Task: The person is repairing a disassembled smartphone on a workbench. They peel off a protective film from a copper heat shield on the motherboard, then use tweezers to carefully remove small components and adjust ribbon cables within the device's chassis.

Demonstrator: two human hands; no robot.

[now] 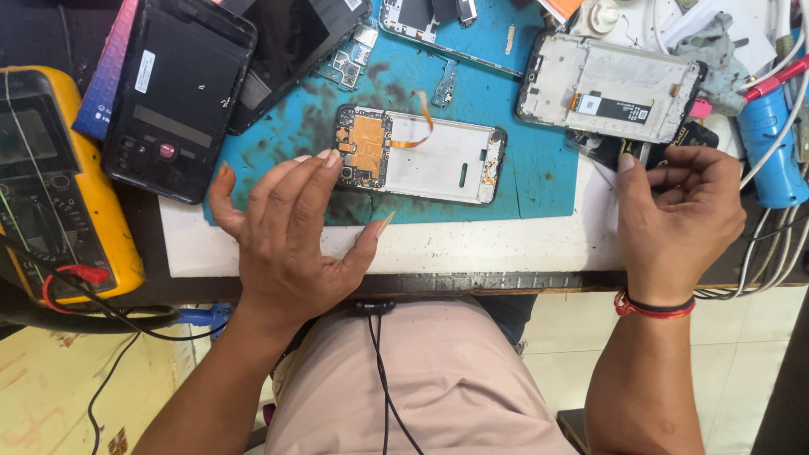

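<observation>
An opened phone frame (430,157) with a copper-coloured board and an orange flex ribbon lies on the teal work mat (539,168). My left hand (291,232) hovers open just left of it, fingers spread, fingertips near the board end. My right hand (674,219) is curled at the mat's right edge, fingers pinched on a small dark part (628,152) below a second opened phone frame (611,88); what the part is stays unclear.
A yellow multimeter (59,185) with red lead sits at far left. Two black phone back covers (181,93) lie at upper left. A blue tool (771,152), cables and a rag crowd the right. Another phone frame (421,21) lies at the top.
</observation>
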